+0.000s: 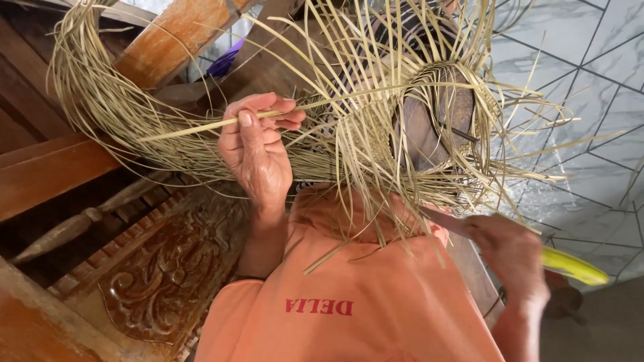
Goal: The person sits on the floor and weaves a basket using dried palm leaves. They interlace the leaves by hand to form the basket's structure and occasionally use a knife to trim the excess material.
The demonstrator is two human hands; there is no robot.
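Head view, looking down at my lap: my left hand (258, 151) is up in front of me with its grip pinched shut on a single pale straw strip (201, 125), thumb on top and fingers curled over it. The strip runs out to the left past my thumb and off to the right into the half-woven basket (429, 127), which sits above my knees with its round woven base turned toward me and a dark wooden form showing through the middle.

My right hand (513, 251) is low on the right, closed around a knife with a yellow handle (573, 266); the handle sticks out past my hand toward the right, and the blade end points up-left under the basket.

What gets in the way: loose unwoven strands (349, 80) fan out from the basket in every direction, so they cross over my lap and hide part of the blade. A big bundle of the same straw (100, 107) loops off to the left, draped over a reddish wooden beam (168, 40).

Around it all: my orange shirt (362, 295) fills the bottom middle, a carved wooden panel (168, 268) sits bottom left just beside my left forearm, and grey marble-look floor tiles (577, 60) are on the right.
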